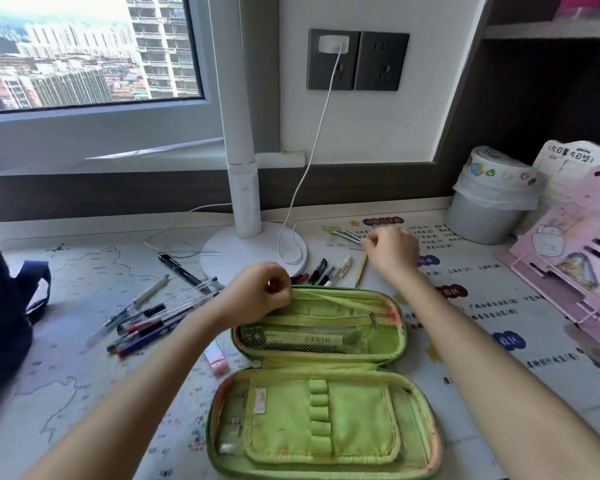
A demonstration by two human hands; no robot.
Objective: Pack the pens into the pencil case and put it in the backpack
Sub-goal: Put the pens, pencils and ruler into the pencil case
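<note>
A green pencil case (321, 379) lies open flat on the desk in front of me, its mesh pocket on the far half. My left hand (257, 294) pinches the far left rim of the case. My right hand (390, 252) is closed on a green-tipped pen or compass (340, 233) lying beyond the case. Several pens (153, 313) lie in a loose heap left of the case. A few more pens (326, 273) and a yellow pencil (361, 270) lie by the lamp base. The dark blue backpack (4, 306) sits at the desk's left edge.
A white lamp (246, 202) with a round base stands behind the case, a white cable (312, 157) running to the wall socket. A small white bin (489, 199) and a pink book stand (575, 265) occupy the right. A pink eraser (217, 360) lies beside the case.
</note>
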